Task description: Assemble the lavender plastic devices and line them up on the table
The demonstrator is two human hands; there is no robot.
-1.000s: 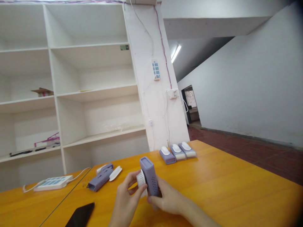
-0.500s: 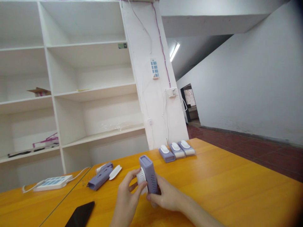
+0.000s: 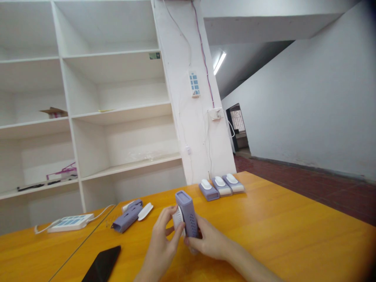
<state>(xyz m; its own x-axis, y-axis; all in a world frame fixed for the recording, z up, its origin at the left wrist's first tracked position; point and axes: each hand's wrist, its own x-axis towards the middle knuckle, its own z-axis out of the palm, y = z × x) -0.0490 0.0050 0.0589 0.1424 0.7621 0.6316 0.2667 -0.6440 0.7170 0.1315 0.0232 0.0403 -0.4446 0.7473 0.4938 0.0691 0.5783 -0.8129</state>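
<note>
Upright above the table, a purple plastic case (image 3: 188,215) with small holes in its side is gripped low down by my right hand (image 3: 205,239). My left hand (image 3: 166,235) pinches a white ribbed piece like a brush (image 3: 178,220) between thumb and fingers, pressed against the case's left side. Both hands are closed, and the case's lower end is partly covered by fingers. Left of them lie another purple case (image 3: 127,218) and a loose white oval piece (image 3: 145,211).
Several finished-looking purple-and-white units (image 3: 209,191) stand in a row at the table's back edge. A black phone (image 3: 102,264) and a white power strip (image 3: 70,222) lie on the left of the wooden table (image 3: 264,235). White shelves (image 3: 126,168) rise behind.
The view has shifted slightly, so everything sits a little further right. The white piece appears closer against the purple case. Both hands keep their hold.
</note>
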